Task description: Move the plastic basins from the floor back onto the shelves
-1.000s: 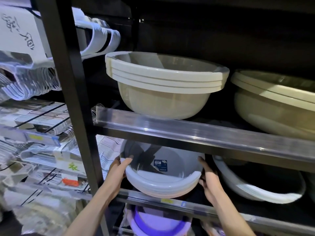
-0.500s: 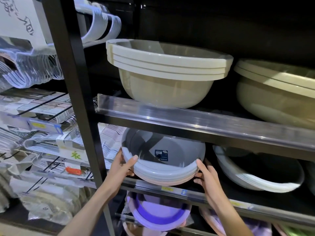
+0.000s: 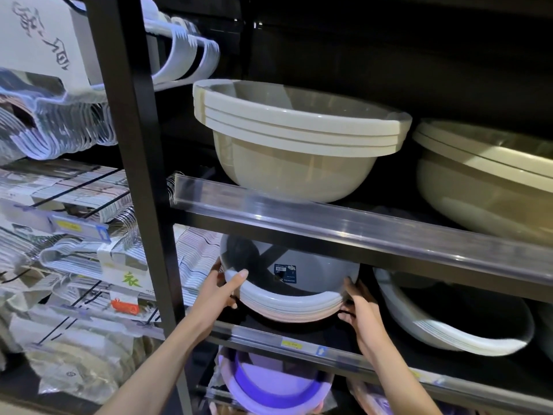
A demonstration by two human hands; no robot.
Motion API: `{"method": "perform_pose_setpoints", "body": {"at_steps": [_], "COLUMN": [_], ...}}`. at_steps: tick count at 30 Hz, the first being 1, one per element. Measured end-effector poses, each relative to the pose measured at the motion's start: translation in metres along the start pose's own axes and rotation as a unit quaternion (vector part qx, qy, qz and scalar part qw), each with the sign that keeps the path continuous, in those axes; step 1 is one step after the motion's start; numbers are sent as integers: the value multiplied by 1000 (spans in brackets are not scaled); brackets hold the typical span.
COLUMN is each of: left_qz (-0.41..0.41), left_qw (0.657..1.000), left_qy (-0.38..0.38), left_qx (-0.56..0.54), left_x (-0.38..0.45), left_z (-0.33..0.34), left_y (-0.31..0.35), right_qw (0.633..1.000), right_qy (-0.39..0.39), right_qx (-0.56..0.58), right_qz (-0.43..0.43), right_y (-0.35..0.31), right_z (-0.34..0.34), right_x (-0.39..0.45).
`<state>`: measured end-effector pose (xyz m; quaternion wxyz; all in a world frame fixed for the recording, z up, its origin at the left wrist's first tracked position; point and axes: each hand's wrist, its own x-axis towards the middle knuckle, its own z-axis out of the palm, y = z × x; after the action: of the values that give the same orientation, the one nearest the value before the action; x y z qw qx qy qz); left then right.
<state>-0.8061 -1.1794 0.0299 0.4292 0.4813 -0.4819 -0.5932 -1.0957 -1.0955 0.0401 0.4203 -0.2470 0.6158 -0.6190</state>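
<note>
A stack of grey plastic basins (image 3: 287, 301) with a blue label inside sits tilted on the middle shelf (image 3: 299, 344), its rim facing me. My left hand (image 3: 223, 290) grips the stack's left rim, thumb over the edge. My right hand (image 3: 359, 304) holds the right rim. The top of the stack is hidden behind the upper shelf's clear front strip (image 3: 344, 220).
Stacked beige basins (image 3: 287, 145) and a larger beige basin (image 3: 484, 181) stand on the upper shelf. White basins (image 3: 449, 330) lie tilted to the right of the grey stack. Purple basins (image 3: 269, 384) sit below. A black upright post (image 3: 140, 175) separates racks of hangers (image 3: 59, 130) on the left.
The grey stack has gone a little deeper into the middle shelf with both hands still on its rim. The view has shifted slightly downward.
</note>
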Motion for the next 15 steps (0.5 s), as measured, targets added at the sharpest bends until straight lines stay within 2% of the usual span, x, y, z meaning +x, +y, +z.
{"method": "perform_pose_setpoints", "body": {"at_steps": [6, 11, 15], "left_qz": [-7, 12, 20], "left_qw": [1000, 1000, 997], "left_qy": [-4, -20, -40], "left_qx": [4, 6, 56], "left_x": [4, -2, -23], "left_z": [-2, -9, -21], "left_y": [1, -2, -11], "right_qw": [1000, 999, 998], "right_qy": [17, -13, 3], "right_qx": [-7, -27, -47], "right_qz": [5, -18, -32], "right_y": [-6, -5, -5], "right_z": [4, -2, -9], "right_x": [-5, -20, -52]}}
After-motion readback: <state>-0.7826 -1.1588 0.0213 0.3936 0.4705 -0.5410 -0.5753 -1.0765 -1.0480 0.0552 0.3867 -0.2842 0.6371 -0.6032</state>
